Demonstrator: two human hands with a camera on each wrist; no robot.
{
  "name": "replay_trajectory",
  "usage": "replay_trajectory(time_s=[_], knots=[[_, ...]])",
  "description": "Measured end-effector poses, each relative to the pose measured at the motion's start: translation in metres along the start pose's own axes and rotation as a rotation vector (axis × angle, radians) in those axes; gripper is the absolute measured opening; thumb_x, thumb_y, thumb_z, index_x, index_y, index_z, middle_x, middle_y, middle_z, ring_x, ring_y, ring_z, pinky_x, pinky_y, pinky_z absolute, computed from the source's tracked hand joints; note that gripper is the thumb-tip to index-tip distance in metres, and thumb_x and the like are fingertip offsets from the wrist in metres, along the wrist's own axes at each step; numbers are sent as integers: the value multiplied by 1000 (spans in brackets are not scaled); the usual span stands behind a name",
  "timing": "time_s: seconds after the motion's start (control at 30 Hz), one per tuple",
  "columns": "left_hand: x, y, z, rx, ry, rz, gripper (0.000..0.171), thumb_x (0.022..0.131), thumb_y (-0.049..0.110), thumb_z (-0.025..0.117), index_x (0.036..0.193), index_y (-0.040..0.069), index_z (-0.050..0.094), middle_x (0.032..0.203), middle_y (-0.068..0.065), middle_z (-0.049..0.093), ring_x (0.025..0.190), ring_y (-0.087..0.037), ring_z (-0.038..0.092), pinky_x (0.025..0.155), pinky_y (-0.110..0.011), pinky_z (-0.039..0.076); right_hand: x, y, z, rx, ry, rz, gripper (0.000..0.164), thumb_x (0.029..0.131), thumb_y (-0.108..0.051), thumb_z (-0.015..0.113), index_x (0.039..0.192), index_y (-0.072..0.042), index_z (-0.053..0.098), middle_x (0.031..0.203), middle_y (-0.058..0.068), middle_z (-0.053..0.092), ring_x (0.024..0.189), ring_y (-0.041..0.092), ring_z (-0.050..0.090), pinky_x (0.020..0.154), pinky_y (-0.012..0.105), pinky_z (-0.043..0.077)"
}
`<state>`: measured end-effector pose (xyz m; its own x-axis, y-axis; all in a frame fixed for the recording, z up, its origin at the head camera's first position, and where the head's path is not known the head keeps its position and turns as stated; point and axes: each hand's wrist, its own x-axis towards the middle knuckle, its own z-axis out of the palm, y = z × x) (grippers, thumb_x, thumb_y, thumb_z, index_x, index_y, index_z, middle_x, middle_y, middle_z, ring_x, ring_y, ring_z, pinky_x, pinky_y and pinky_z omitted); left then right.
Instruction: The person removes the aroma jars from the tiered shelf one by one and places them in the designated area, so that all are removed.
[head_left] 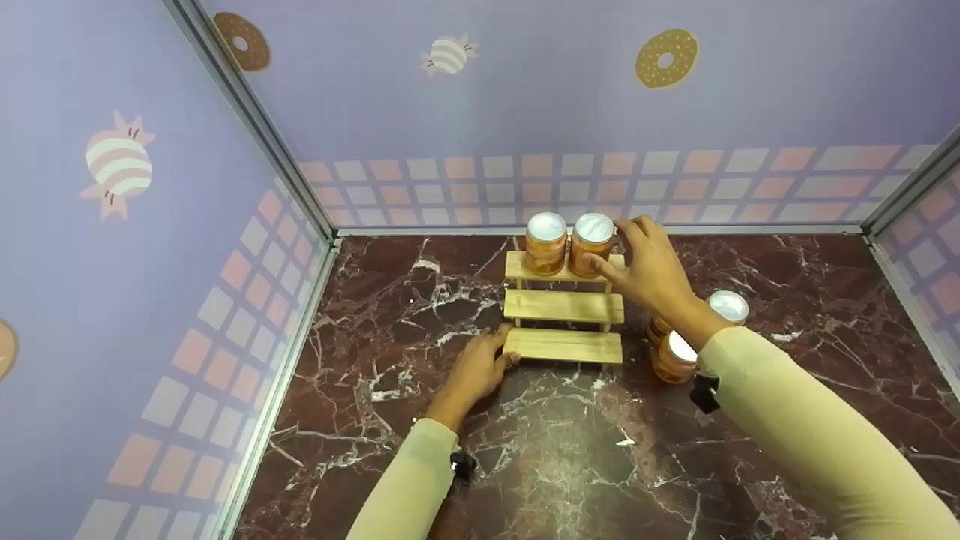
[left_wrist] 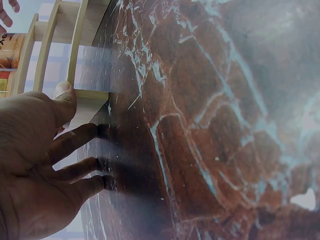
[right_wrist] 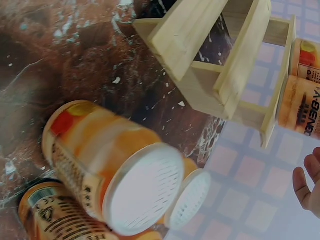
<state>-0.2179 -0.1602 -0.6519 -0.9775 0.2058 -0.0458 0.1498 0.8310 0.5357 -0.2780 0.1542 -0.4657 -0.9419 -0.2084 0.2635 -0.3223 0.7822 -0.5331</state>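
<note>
A three-tier wooden display rack [head_left: 562, 345] stands on the dark marbled table. Its top tier carries two orange cans with pale lids, a left can [head_left: 545, 244] and a right can [head_left: 592, 247], side by side and upright. My left hand [head_left: 478, 367] holds the left end of the lowest tier; in the left wrist view the thumb [left_wrist: 64, 102] lies against that tier while other fingertips reach the tabletop. Beside the right can is my right hand [head_left: 649, 270], thumb and fingers spread. A small gap separates this hand [right_wrist: 311, 187] from the can [right_wrist: 298, 107] in the right wrist view.
To the right of the rack, a group of similar orange cans [head_left: 675, 360] stands on the table, partly hidden by my right forearm. A purple wall [head_left: 525, 112] with pink and white squares rises behind the rack. Another wall [head_left: 225, 300] borders the left side.
</note>
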Motion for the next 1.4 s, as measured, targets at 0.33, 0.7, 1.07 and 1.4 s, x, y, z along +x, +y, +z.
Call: replay_trajectory(time_s=[0.33, 0.7, 1.07, 1.4], knots=[[1, 2, 2, 15, 3, 5, 70, 107, 51, 67, 170, 28, 47, 164, -19, 58, 157, -44, 50, 128, -65, 43, 14, -6, 4, 9, -17, 76, 75, 102, -49, 79, 154, 0, 56, 144, 25, 55, 129, 46, 58, 112, 68, 53], [-1, 4, 1, 19, -6, -15, 70, 107, 51, 67, 170, 30, 45, 168, -20, 54, 159, -44, 47, 128, -67, 42, 18, -8, 5, 66, -36, 121, 68, 103, -40, 79, 151, 1, 57, 146, 24, 56, 136, 46, 57, 119, 68, 49], [0, 0, 3, 20, 20, 4, 70, 106, 51, 69, 169, 28, 49, 164, -19, 58, 158, -42, 51, 127, -63, 46, 14, -9, 0, 49, 37, 50, 63, 100, -39, 82, 144, 2, 61, 131, 21, 59, 122, 40, 57, 110, 63, 51], [1, -1, 3, 5, 2, -21, 73, 105, 52, 69, 170, 27, 46, 166, -22, 55, 157, -43, 50, 128, -63, 44, -1, -5, -13, 84, 77, -9, 64, 95, -38, 88, 138, 4, 66, 134, 23, 64, 127, 45, 58, 113, 64, 48]])
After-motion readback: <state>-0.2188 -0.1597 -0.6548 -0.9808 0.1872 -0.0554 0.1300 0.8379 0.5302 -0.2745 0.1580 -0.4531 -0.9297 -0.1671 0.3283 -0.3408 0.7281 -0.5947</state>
